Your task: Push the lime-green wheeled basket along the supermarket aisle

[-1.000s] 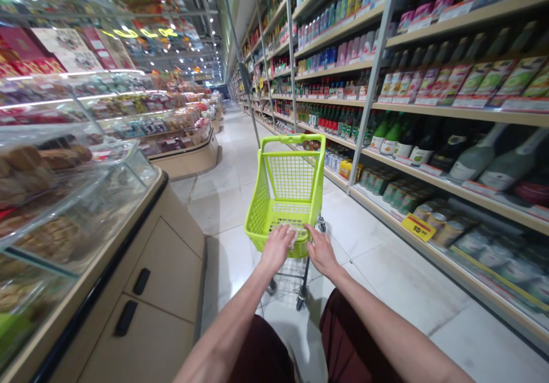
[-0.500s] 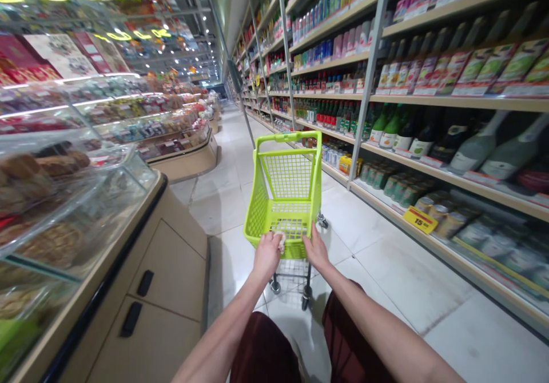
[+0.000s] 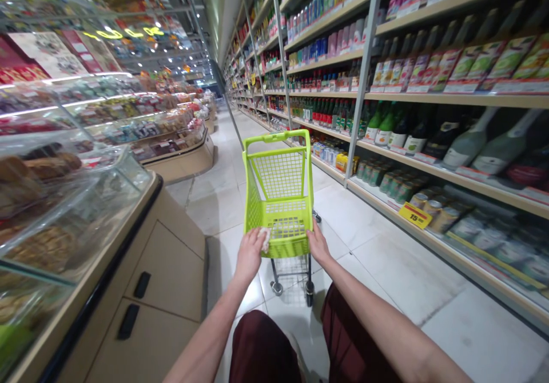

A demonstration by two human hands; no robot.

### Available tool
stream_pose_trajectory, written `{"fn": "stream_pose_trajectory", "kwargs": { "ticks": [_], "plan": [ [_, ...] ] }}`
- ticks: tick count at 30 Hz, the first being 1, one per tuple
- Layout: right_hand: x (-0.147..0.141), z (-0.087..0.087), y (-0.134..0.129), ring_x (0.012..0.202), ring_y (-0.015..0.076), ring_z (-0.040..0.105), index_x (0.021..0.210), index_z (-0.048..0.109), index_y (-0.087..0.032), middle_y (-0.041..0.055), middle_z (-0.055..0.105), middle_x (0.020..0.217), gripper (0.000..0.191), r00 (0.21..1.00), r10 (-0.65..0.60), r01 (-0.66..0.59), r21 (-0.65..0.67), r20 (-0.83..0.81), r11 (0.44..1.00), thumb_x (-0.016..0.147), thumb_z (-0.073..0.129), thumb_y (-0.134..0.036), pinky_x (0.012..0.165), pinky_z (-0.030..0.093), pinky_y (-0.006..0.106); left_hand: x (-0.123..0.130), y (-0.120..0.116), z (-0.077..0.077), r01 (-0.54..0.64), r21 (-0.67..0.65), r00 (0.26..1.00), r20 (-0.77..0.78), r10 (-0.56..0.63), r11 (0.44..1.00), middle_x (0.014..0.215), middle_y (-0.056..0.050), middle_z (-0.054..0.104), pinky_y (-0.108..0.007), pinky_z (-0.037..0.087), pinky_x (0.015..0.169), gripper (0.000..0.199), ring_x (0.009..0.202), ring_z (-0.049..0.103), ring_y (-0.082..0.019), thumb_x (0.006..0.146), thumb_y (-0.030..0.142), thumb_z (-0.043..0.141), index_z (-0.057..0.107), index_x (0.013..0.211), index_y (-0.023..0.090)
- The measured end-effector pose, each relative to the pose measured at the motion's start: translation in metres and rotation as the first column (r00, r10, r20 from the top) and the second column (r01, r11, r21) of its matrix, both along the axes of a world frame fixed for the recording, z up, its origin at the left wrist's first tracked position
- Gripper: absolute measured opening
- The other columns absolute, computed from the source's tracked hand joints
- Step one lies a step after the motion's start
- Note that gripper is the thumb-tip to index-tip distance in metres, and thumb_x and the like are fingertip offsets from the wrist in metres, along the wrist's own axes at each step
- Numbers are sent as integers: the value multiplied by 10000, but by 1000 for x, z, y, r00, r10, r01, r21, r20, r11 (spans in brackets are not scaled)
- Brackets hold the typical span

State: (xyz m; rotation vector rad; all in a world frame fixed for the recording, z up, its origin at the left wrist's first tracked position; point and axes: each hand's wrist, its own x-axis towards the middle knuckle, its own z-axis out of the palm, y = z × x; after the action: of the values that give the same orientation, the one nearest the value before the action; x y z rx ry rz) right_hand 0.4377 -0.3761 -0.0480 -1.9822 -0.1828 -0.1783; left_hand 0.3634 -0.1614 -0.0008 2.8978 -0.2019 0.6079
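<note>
Observed from the head camera: both bare forearms reach forward and down to a small lime-green shopping cart (image 3: 278, 200), which stands on the floor directly ahead of the person, upright, with its plastic basket on a wire frame and small casters.

Left hand (image 3: 249, 254): closed over the near rim of the basket, fingers curled on the plastic. A small whitish scrap (image 3: 265, 239) sits between the fingers and the rim; too small to identify.

Right hand (image 3: 318, 243): narrower contact, fingers hooked on the same rim to the right of the basket's centre. Nothing else visible in this hand.

Basket interior: only the green mesh shows; no goods can be made out.

Surroundings: white tile floor (image 3: 377, 263) runs down a long aisle. To the right, a shelf unit (image 3: 429, 100) carries rows of bottles, with cans on the lowest shelf and a yellow price tag (image 3: 414, 215) on its edge. To the left, a beige counter (image 3: 167, 263) with black cabinet handles supports a glass display case (image 3: 55, 240) of baked goods. Dark red shorts (image 3: 261, 348) show below the arms.
</note>
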Motion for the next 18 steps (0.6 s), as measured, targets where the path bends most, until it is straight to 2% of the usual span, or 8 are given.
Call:
{"fn": "stream_pose_trajectory", "kwargs": {
  "ticks": [2,4,6,10,12,15,18],
  "plan": [
    [0,-2,3,1233,170,315,1341,235,-161,61,336,1349,526,1000,-17,17,29,1,999,837,305,-295,1013,266,351,-6,19,1,-101,-22,994,27,101,995,1224,-91,471,-424,342,956,429,1157,379,-219,764,74,366,483,1156,204],
    [-1,-4,5,1237,171,307,1340,239,-159,63,330,1352,525,1000,-26,26,29,0,999,838,305,-298,1014,265,351,-7,17,0,-126,-51,991,32,128,991,1232,-83,462,-417,353,953,452,1159,380,-216,751,62,371,470,1166,213],
    [-2,-3,7,1239,173,303,1341,234,-151,67,324,1355,526,1000,-19,19,16,3,1000,842,298,-304,1013,265,351,-2,-5,-3,-83,-77,996,22,85,994,1237,-87,456,-410,357,955,458,1162,377,-216,741,48,381,472,1162,204],
    [-3,1,6,1234,173,312,1333,236,-110,97,336,1345,526,1000,-10,10,-52,7,999,849,260,-311,1012,269,350,13,-66,-7,87,-111,996,23,-85,990,1269,-109,427,-434,340,967,462,1197,341,-223,736,34,395,457,1171,176],
    [-4,5,3,1240,187,297,1319,255,-78,127,333,1341,525,999,-38,40,-105,19,994,851,239,-314,1010,265,371,15,-83,-5,140,-110,990,21,-138,984,1280,-112,421,-458,325,972,479,1215,322,-227,729,24,399,446,1178,185],
    [-11,16,-2,1261,221,244,1304,278,-64,158,293,1354,515,990,-91,114,-221,111,969,848,251,-303,997,250,438,9,-83,-1,145,-83,989,-13,-147,986,1309,-108,393,-489,290,982,529,1238,293,-240,722,21,407,404,1218,206],
    [-25,34,2,1273,233,201,1294,309,-108,139,259,1374,487,962,2,94,-338,275,936,831,309,-260,996,200,491,2,-72,1,99,-71,993,-50,-102,993,1349,-104,339,-502,260,991,560,1259,256,-247,737,40,397,344,1265,219]
  ]
}}
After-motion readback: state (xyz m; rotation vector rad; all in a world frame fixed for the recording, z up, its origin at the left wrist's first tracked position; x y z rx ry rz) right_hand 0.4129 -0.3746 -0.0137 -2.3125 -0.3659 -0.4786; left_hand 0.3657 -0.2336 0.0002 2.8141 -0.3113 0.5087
